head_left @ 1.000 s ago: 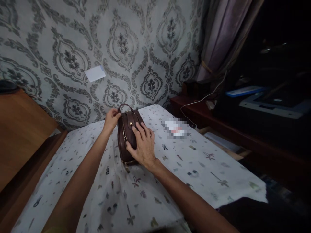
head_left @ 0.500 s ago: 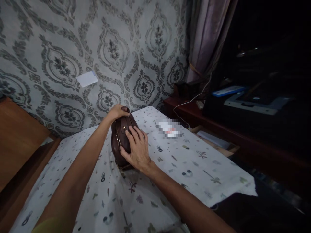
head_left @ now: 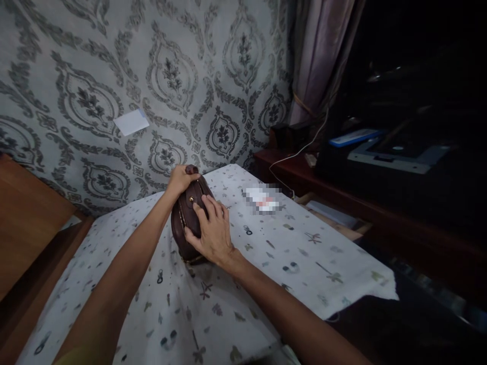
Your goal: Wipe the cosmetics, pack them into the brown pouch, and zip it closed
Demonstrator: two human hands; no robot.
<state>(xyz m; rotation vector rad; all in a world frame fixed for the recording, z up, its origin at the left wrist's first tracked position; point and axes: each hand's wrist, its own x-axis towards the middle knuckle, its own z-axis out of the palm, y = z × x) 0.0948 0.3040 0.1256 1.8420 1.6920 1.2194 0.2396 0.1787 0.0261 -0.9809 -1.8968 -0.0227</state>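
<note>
The brown bag (head_left: 190, 215) is held at its far end by the left grip (head_left: 180, 179) and touched on top by the wide-spread right grip (head_left: 213, 228).

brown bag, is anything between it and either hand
Nothing visible: the right hand lies directly on the brown bag, and the left hand touches its far end. The pixelated item lies off to the right, clear of both.

White card (head_left: 131, 123) on patterned wall (head_left: 171, 76); tied curtain (head_left: 319, 56); thin white cable (head_left: 301, 150).
</note>
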